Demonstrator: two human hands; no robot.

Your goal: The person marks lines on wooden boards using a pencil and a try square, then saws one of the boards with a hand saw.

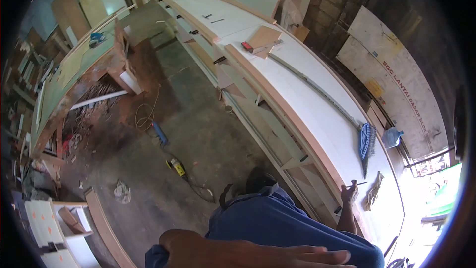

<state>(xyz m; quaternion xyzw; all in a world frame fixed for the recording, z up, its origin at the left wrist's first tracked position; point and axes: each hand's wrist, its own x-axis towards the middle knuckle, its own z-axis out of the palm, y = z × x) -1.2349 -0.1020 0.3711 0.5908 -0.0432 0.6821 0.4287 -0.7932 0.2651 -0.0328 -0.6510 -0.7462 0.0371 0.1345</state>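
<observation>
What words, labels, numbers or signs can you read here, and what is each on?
Pale board at the right: large red capitals, partly legible; I won't copy the wording.
Printed panel by the bright opening: too small and blurred to read.
White boxy unit at lower left: small orange marks, too unclear to read.

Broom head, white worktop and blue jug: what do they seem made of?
Broom head: probably smooth molded plastic, from its blue colour and regular openwork.
White worktop: laminate or painted board, can't tell which; the surface looks smooth.
Blue jug: likely glossy tinted plastic, given its see-through walls.
</observation>
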